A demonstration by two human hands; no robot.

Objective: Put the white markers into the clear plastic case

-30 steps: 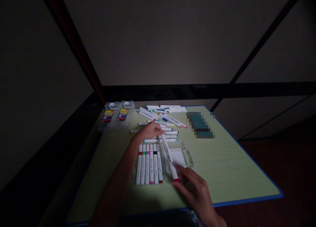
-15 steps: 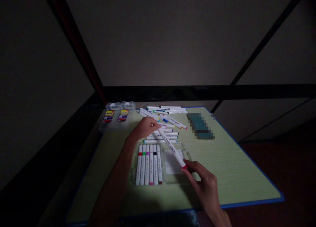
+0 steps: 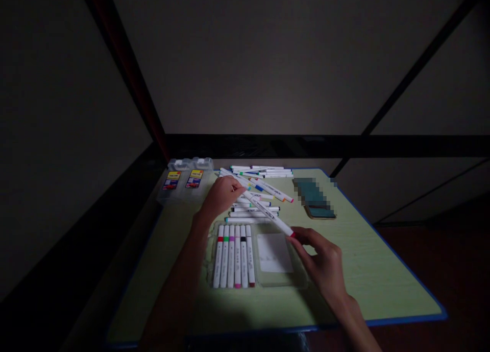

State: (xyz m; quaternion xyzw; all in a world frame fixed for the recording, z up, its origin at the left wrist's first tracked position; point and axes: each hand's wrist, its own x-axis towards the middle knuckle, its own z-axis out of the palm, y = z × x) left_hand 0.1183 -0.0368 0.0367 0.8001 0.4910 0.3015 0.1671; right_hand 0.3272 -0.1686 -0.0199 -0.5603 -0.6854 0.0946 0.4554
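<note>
A white marker with a red cap (image 3: pixel 268 214) slants above the table, held at both ends. My left hand (image 3: pixel 222 196) is closed round its far end, over a loose pile of markers (image 3: pixel 260 181). My right hand (image 3: pixel 319 257) pinches the red-capped near end with its fingertips. Below lies a clear plastic marker case (image 3: pixel 275 255), with several markers in a row (image 3: pixel 234 255) filling its left half; its right half shows only a white card.
Two clear packs with yellow labels (image 3: pixel 184 181) lie at the far left of the pale green, blue-edged table (image 3: pixel 367 270). A blurred teal object (image 3: pixel 314 198) rests at the far right. Dark walls and a black rail surround the table.
The red-capped marker has swung up and away from the case, its near end going right and farther off with my right hand. My left hand has drifted slightly farther back.
</note>
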